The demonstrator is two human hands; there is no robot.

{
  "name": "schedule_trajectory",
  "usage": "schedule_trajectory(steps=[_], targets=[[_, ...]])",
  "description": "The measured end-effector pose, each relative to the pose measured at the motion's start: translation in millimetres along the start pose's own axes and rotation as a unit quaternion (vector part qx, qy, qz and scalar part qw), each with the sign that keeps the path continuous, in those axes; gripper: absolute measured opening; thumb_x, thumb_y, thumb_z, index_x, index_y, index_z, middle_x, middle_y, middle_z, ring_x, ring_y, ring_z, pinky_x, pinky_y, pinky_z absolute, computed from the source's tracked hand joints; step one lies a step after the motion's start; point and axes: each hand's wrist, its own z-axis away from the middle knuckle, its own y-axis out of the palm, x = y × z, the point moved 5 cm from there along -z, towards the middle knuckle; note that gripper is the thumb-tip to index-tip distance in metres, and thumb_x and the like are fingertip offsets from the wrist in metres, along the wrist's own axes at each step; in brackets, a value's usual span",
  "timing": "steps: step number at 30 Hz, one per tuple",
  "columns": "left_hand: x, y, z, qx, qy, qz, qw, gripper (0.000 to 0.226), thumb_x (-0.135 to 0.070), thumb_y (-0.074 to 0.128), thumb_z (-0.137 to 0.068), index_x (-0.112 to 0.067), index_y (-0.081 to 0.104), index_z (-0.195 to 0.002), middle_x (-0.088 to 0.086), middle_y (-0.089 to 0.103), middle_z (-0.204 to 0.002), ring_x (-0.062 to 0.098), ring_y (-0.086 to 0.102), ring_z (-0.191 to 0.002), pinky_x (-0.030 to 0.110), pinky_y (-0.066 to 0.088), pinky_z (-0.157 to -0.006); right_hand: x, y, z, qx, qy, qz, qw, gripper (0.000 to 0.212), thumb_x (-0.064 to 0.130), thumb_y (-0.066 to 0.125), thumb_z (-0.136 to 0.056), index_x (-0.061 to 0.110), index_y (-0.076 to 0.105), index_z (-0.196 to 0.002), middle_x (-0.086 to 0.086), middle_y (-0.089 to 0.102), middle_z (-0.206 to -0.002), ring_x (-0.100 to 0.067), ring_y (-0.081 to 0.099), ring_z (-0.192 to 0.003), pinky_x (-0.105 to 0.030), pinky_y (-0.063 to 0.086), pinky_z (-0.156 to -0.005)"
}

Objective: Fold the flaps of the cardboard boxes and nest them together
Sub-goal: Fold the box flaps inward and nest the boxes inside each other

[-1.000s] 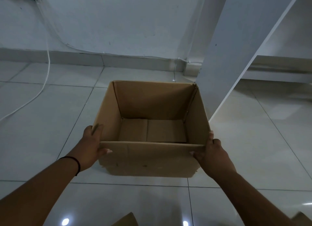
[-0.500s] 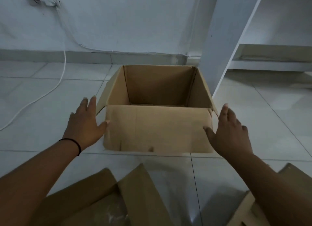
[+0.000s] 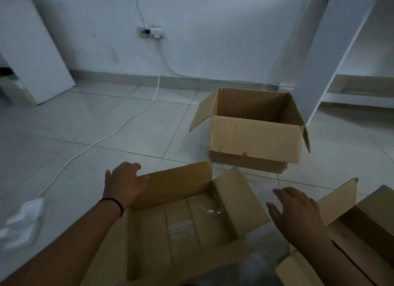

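Neither hand grips anything: the left hand (image 3: 123, 184) rests spread on the near box's (image 3: 187, 219) far flap, the right hand (image 3: 296, 213) hovers open beside it. Both have let go of the far box (image 3: 253, 132), now set down with flaps folded out, so the near one comes next. Three boxes show; a third (image 3: 362, 228) sits right.

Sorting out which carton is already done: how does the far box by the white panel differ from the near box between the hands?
The far box has its flaps turned down outside; the near box has flaps standing up. The far box stands untouched; the left hand rests on the near box. Both are open brown cardboard.
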Motion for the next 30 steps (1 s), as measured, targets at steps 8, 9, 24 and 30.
schedule_trajectory(steps=[8,9,24,30], targets=[[121,46,95,0.138,-0.177,-0.043,0.973,0.076,-0.049,0.057,-0.079,-0.017,0.028,-0.142,0.014,0.024,-0.152,0.031,0.031,-0.136,0.050,0.028,-0.111,60,41,49,0.085,-0.048,-0.029,0.995,0.037,0.038,0.054,-0.088,0.022,0.061,-0.121,-0.002,0.062,-0.120,-0.021,0.058,-0.107,-0.033,0.047,-0.089],[135,52,102,0.149,-0.217,-0.029,0.964,0.081,-0.049,0.060,-0.077,-0.016,0.025,-0.142,0.015,0.023,-0.151,0.033,0.030,-0.136,0.050,0.030,-0.109,63,47,50,0.095,-0.045,-0.032,0.994,0.037,0.038,0.055,-0.088,0.022,0.061,-0.121,-0.003,0.061,-0.121,-0.022,0.058,-0.107,-0.033,0.047,-0.089],[208,111,103,0.093,-0.314,0.229,0.917,0.033,-0.017,0.066,-0.081,-0.003,0.054,-0.108,0.020,0.063,-0.106,0.025,0.052,-0.080,0.033,0.045,-0.068,12,117,-21,0.181,0.099,-0.042,0.978,0.062,0.027,0.057,-0.088,0.006,0.032,-0.141,-0.024,0.046,-0.131,-0.038,0.050,-0.114,-0.042,0.044,-0.095],[209,108,75,0.063,-0.279,0.256,0.923,0.011,-0.006,0.047,-0.085,-0.010,0.053,-0.094,0.015,0.061,-0.090,0.027,0.056,-0.074,0.036,0.051,-0.067,-7,154,-35,0.239,0.181,-0.075,0.951,0.072,0.027,0.062,-0.086,-0.001,0.021,-0.138,-0.028,0.046,-0.130,-0.042,0.054,-0.111,-0.044,0.048,-0.088]])
